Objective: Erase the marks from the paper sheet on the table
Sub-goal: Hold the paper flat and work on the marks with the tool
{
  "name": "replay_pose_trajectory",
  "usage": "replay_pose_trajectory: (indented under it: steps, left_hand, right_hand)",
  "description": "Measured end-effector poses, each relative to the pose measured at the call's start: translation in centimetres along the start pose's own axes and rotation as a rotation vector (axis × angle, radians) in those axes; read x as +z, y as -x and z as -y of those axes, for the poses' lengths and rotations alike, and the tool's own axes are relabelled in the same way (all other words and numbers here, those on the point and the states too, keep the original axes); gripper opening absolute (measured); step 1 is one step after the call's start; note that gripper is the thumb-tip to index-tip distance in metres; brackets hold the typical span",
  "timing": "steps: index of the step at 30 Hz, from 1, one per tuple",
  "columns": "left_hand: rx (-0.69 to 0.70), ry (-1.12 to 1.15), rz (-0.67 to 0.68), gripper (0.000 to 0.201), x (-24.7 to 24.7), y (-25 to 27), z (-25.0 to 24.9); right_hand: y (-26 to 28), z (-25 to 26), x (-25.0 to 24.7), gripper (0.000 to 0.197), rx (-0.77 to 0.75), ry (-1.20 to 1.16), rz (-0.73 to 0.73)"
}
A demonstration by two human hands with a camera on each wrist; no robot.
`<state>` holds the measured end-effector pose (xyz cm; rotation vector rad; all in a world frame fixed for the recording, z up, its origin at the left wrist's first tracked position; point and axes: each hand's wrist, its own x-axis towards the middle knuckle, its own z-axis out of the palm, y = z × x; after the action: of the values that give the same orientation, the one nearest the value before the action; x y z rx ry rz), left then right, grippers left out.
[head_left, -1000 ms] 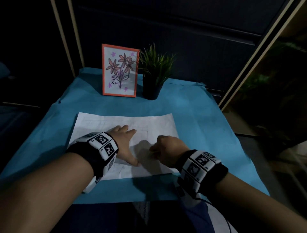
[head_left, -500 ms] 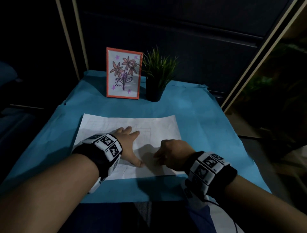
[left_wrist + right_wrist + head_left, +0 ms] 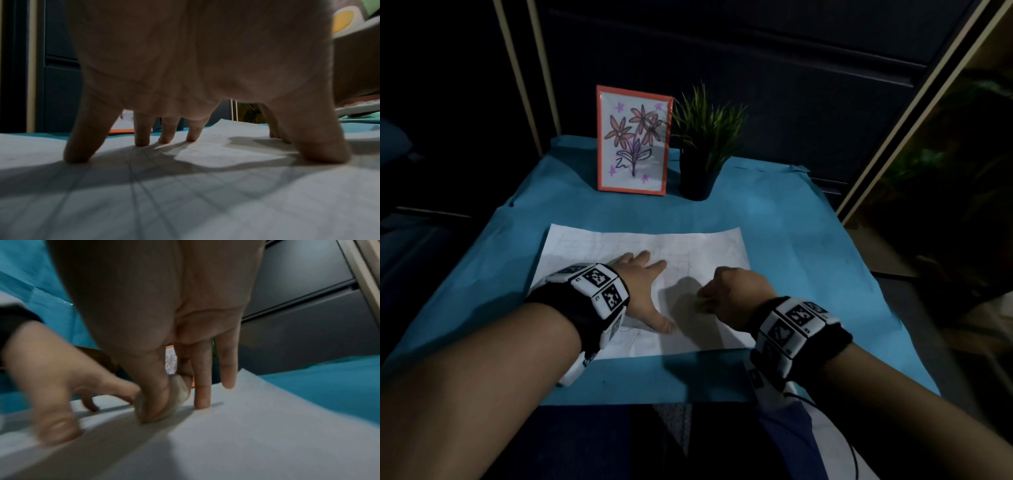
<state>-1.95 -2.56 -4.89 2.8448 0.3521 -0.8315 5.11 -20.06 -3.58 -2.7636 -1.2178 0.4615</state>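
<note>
1. The white rectangular paper sheet (image 3: pixel 688 250) is lying flat on the blue-covered table (image 3: pixel 808 240), nearer the front edge than the back, its long sides running parallel to that front edge.

2. The sheet is being pinned by the left hand (image 3: pixel 643 291), fingers splayed wide and straight, with the fingertips (image 3: pixel 141 142) and thumb planted on the paper towards its left half.

3. A small, pale, rounded eraser (image 3: pixel 179 395) is being pinched between the thumb and fingers of the right hand (image 3: pixel 736 291) and pressed onto the sheet near the middle, just beside the left thumb.

4. Faint ruled pencil lines (image 3: pixel 135 186) are still being shown across the paper, so the rubbing is judged far from finished.

5. The sheet is being read as light, thin and easily creased; it is likely to slide or buckle on the smooth cover unless it is being held close to the rubbed spot.

6. The hold is best being kept flat and spread, right next to the eraser, with strokes being directed away from the pinning fingers so that the paper is being stretched, not bunched.

7. At the back edge of the table, an orange-framed flower drawing (image 3: pixel 633 144) and a small potted green plant (image 3: pixel 702 144) are standing side by side, well apart from the work.
</note>
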Motion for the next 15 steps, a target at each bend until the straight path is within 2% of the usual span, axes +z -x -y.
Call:
replay_pose_trajectory:
  steps: [4, 8, 11, 13, 15]
  left_hand:
    - [-0.005, -0.007, 0.004, 0.125, 0.1, -0.2, 0.0]
    - [-0.001, -0.007, 0.002, 0.125, 0.0, -0.1, 0.0]
    - [-0.002, 0.007, -0.012, 0.126, 0.1, -0.1, 0.1]
    - [-0.005, 0.006, -0.007, 0.127, 0.1, -0.1, 0.1]
    - [-0.007, -0.006, -0.003, 0.126, 0.3, -0.2, 0.1]
  right_hand:
    - [1.5, -0.4, 0.7, 0.012, -0.023, -0.034, 0.088]
    - [1.4, -0.3, 0.1, 0.024, -0.045, 0.015, 0.058]
    - [0.7, 0.3, 0.1, 0.019, -0.027, -0.037, 0.012]
    - [1.3, 0.3, 0.3, 0.009, -0.034, -0.044, 0.054]
    - [2.2, 0.1, 0.6, 0.019, -0.063, -0.016, 0.112]
